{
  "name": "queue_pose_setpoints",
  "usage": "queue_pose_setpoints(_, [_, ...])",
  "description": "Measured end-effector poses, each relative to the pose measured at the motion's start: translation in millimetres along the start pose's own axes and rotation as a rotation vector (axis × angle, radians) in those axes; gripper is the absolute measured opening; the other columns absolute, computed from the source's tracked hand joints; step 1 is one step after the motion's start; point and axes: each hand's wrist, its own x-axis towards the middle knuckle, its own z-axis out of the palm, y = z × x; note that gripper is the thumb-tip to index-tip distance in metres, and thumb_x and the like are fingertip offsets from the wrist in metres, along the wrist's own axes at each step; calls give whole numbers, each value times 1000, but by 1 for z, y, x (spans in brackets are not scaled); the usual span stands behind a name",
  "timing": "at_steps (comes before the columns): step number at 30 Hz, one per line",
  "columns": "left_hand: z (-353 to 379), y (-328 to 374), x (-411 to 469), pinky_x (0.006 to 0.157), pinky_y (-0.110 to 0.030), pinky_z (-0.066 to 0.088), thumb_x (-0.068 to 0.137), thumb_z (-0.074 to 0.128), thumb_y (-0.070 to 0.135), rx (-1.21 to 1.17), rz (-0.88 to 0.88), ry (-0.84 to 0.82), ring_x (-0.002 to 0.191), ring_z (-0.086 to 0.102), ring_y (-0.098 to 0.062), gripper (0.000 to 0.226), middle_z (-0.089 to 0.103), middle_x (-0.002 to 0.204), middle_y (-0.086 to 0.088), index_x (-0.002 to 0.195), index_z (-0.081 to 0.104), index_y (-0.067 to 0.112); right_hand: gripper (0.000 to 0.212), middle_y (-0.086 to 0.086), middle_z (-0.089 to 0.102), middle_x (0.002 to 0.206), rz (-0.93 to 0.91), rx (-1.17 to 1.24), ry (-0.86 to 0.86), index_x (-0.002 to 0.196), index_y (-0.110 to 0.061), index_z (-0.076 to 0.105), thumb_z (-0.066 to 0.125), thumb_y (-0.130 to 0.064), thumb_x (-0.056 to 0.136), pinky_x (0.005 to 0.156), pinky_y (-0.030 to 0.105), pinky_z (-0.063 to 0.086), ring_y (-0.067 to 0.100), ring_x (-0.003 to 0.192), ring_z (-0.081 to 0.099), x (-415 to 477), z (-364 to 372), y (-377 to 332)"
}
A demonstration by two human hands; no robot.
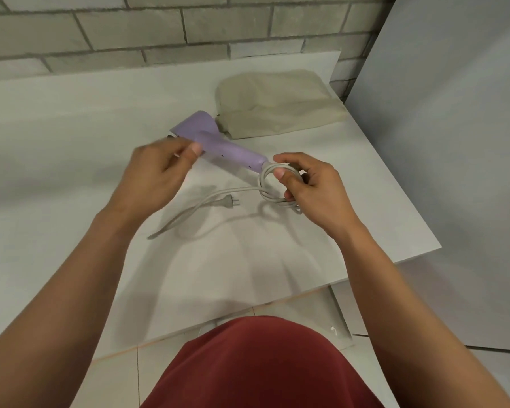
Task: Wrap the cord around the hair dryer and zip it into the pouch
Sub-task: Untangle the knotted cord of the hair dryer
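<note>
A lilac hair dryer [218, 142] lies on the white table [71, 128], its handle pointing toward my right hand. My left hand [156, 172] is blurred beside the dryer's head, thumb and fingers pinched near the handle; whether it grips anything is unclear. Coils of the grey cord [265, 181] at the handle's end are held in my right hand [309, 187]. The cord's loose tail runs left across the table and loops back to the plug [228, 202], which lies flat. A beige fabric pouch [277, 104] rests behind the dryer, touching its head.
A grey block wall [159, 25] stands behind the table. The table's right edge [409, 201] drops off beside a plain grey panel [468, 142]. My red shirt [262, 366] fills the bottom, over a tiled floor.
</note>
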Motion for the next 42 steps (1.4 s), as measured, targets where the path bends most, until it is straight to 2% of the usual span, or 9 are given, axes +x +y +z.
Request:
queue_pose_setpoints(2, [-7,26,-14,84,-32,54,99,68,32,-18,264,116,88,67,-17,18,71,95,-1,102,74,15,9,-14,70,92,8,3,7,108,-29,73,68,-26,100,61,24,50,13,62,69,1,-1,-1])
queue_pose_setpoints(6, [23,25,-25,79,-41,55,89,80,30,324,671,-66,101,62,-27,32,66,113,-4,116,68,17,7,-7,72,88,2,-15,-65,101,-27,76,69,-26,100,59,25,50,12,58,65,5,-5,-5])
queue_pose_setpoints(12, [57,13,-25,59,-38,55,86,81,20,373,742,-71,102,65,-24,31,68,117,1,110,62,23,14,5,74,84,76,-1,-295,101,-17,79,65,-19,103,56,22,47,14,56,56,8,-13,-11])
queue_pose_setpoints(16, [54,12,-17,65,-39,57,98,70,30,409,877,-122,100,70,-21,12,72,113,6,106,73,21,15,-1,76,83,133,-50,-400,100,-18,80,66,-23,103,63,27,52,16,64,57,11,-14,-10])
queue_pose_setpoints(20, [45,25,-11,66,-35,56,98,61,45,284,709,-240,96,70,-15,28,75,105,9,112,74,26,18,-17,76,101,0,-314,-277,105,-31,79,64,-40,102,83,27,55,4,86,68,11,-16,-10])
queue_pose_setpoints(23, [42,38,-8,73,-30,55,95,65,49,130,472,-329,90,70,-9,34,77,101,12,118,72,25,21,-21,74,106,-130,-180,-104,112,-33,77,65,-45,101,88,22,52,3,97,69,0,-27,-21])
queue_pose_setpoints(28, [41,51,-3,78,-38,56,90,77,38,-170,105,-355,80,73,-14,27,78,86,17,105,62,23,57,-19,71,117,-289,-430,-345,136,-34,65,85,-43,84,87,14,50,3,101,66,-16,-35,-18])
queue_pose_setpoints(33, [39,53,5,83,-48,59,84,85,25,-264,5,-418,81,75,-23,25,78,87,6,98,66,18,42,-15,64,105,-376,-408,-75,134,-25,69,79,-23,93,78,7,41,-4,87,58,-11,-27,-1])
queue_pose_setpoints(42, [36,38,16,88,-33,58,94,74,14,-235,-48,-465,83,74,-29,11,79,85,-5,105,76,16,17,-22,73,99,-268,-163,-49,112,-25,74,74,-18,97,77,11,47,3,91,68,-3,-25,3])
